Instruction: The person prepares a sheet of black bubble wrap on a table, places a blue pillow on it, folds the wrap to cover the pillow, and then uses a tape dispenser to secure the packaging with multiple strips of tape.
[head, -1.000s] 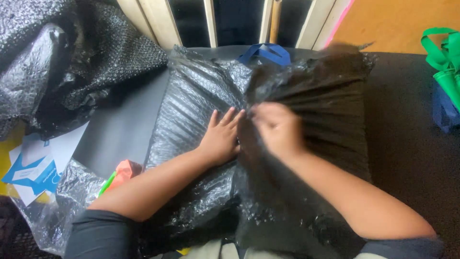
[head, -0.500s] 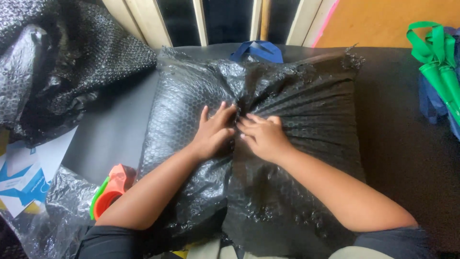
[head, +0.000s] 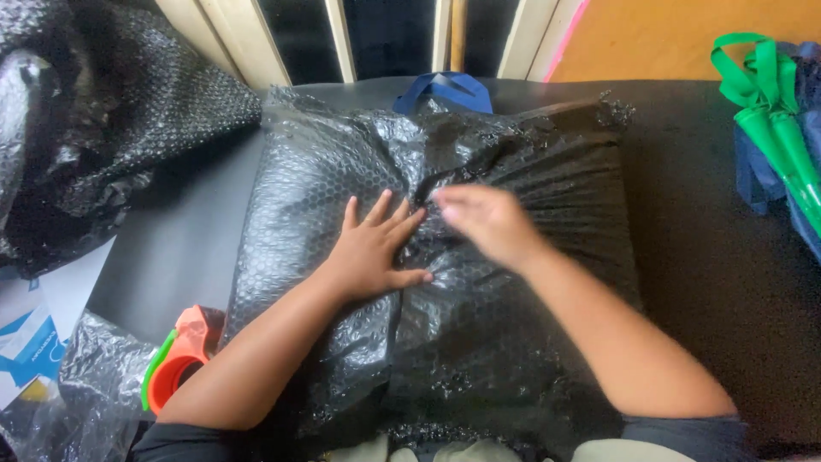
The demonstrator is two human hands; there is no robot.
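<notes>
A large parcel wrapped in black bubble wrap (head: pixel 513 342) lies on the dark table in front of me. My left hand (head: pixel 372 252) rests flat on its middle, fingers spread, pressing the wrap down. My right hand (head: pixel 487 222) is just to the right of it, blurred by motion, with its fingertips on the gathered fold of wrap at the seam; whether it pinches the fold I cannot tell. A blue strap (head: pixel 445 90) shows from behind the parcel's far edge.
A heap of black bubble wrap (head: pixel 94 128) lies at the far left. An orange and green tape dispenser (head: pixel 180 368) sits near my left elbow, by clear plastic and a blue and white sheet (head: pixel 34 334). Green-handled bags (head: pixel 770 111) stand at the right edge.
My right hand has slid right along the fold and is blurred. My left hand has flattened with fingers spread. The view has shifted slightly.
</notes>
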